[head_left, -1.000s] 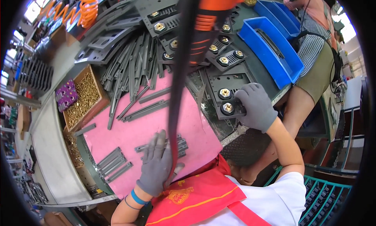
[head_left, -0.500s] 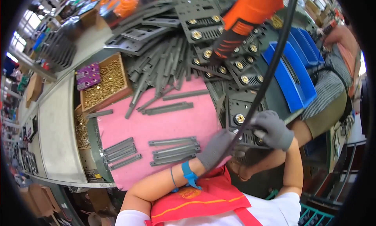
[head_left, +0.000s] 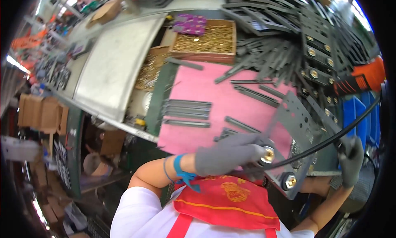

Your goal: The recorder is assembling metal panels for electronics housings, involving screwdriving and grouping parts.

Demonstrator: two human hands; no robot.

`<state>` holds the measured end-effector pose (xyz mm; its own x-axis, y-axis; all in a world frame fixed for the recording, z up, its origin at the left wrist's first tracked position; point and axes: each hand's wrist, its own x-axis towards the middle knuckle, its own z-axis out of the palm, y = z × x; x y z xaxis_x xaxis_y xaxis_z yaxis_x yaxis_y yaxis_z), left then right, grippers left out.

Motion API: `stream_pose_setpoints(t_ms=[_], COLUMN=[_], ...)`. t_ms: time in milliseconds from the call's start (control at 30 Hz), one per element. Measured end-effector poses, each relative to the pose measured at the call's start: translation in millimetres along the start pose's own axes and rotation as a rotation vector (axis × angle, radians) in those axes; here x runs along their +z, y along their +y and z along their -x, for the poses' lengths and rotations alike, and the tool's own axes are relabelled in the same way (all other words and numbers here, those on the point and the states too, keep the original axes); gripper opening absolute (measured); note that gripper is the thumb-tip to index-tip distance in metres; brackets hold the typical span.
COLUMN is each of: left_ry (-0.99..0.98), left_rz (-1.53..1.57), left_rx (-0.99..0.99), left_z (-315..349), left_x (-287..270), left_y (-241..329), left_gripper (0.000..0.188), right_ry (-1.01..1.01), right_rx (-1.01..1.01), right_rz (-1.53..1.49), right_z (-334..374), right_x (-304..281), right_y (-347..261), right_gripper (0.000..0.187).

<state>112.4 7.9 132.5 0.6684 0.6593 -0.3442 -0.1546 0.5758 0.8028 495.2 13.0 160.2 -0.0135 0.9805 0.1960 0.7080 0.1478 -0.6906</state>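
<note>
Left hand pinches a perforated plate at four o'clock, which a crossing black cable could snag; right hand, grip unclear.

place: assembly workshop | orange power tool | wooden box of brass-coloured parts | heaped grey strips | cartons

Lettering in view: nothing that we can read.
On the red apron we see a round yellow emblem, placed above a yellow stripe, and some small yellow marks just over it, near the top edge; these are too small and blurred for us to know if they are letters. The purple piece at the box of brass-coloured parts bears pale markings, which we also cannot make out.
</note>
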Motion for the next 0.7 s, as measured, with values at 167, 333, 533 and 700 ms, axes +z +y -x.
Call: stream_pose_setpoints(t_ms=[167, 333, 533, 700], left_ry=[0.438, 0.890, 0.757, 1.000], left_rz=[0.095, 0.060, 0.095, -0.967], left_rx=[0.209, 0.340, 0.340, 0.413], left_z=[87, 132, 132, 130], left_x=[-58, -100, -149, -164], left_y=[-50, -72, -94, -97], left_gripper=[0.058, 0.054, 0.058, 0.056], right_ry=[-0.116, -0.272, -0.453, -0.640], right_rx=[-0.523, -0.723, -0.685, -0.613], right_rz=[0.298, 0.327, 0.377, 0.126], right_z=[21, 42, 50, 34], right_x=[83, 149, 214, 219], right_y=[-55, -95, -104, -94], right_gripper=[0.029, 0.018, 0.016, 0.019])
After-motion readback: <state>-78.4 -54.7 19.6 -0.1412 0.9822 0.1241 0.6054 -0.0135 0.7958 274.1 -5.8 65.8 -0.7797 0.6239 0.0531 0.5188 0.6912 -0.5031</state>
